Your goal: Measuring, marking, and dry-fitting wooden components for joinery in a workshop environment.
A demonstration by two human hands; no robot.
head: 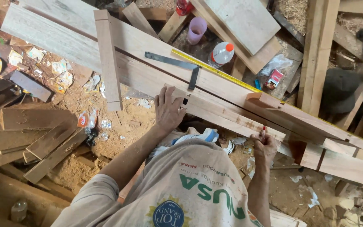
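Pencil [264, 132] pinched upright in right hand [264, 147] fingers.

one steel square [177, 66], one tape measure [215, 69], one plastic bottle [222, 53], one purple cup [197, 30], one pencil [264, 132]

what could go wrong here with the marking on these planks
The left hand presses on the planks beside the steel square; the square lies loose, so a nudge could shift it. The tape measure runs along the far edge unheld and might slide. The right hand grips a pencil at the near edge, where an unsteady stroke could put the mark off line.
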